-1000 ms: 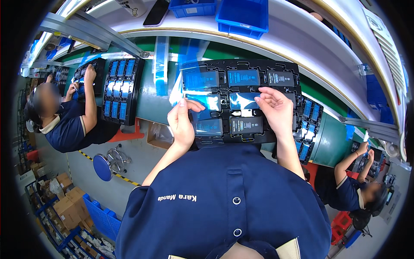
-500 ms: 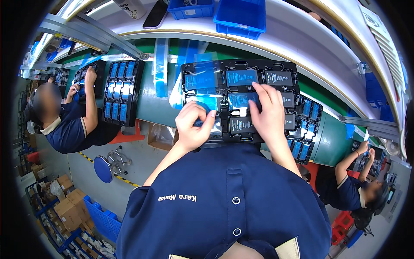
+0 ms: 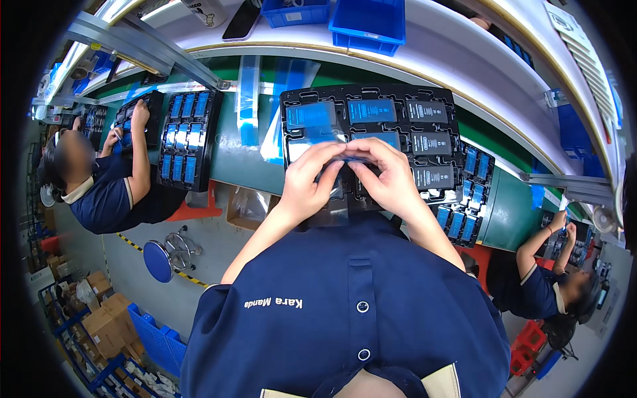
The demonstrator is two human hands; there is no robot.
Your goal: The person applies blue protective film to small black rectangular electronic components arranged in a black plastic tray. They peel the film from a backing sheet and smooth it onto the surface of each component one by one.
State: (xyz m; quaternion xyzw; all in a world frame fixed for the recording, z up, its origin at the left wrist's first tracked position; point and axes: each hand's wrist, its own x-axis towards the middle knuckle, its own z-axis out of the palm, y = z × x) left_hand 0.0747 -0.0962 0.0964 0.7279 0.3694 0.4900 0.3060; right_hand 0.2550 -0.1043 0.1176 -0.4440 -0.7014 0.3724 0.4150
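A black moulded tray (image 3: 289,142) lies on the bench in front of me, holding several flat black batteries (image 3: 431,143). Blue film covers some of them, such as the top-middle battery (image 3: 371,111); those in the right column look bare. Over the tray's lower middle, my left hand (image 3: 310,186) and my right hand (image 3: 390,179) meet fingertip to fingertip. Both are closed, pinching a small piece of blue film (image 3: 355,159) between them. The fingers hide most of that film and the batteries underneath. Clear film overlaps the tray's left column.
Strips of blue and clear film (image 3: 248,99) lie left of the tray. Other filled trays stand at left (image 3: 189,139) and right (image 3: 472,192). Blue bins (image 3: 367,30) and a phone (image 3: 241,21) sit on the shelf above. Co-workers sit on both sides.
My right hand has moved left and down from the middle column to meet my left hand. My left hand has shifted slightly right. Right-column batteries show more fully.
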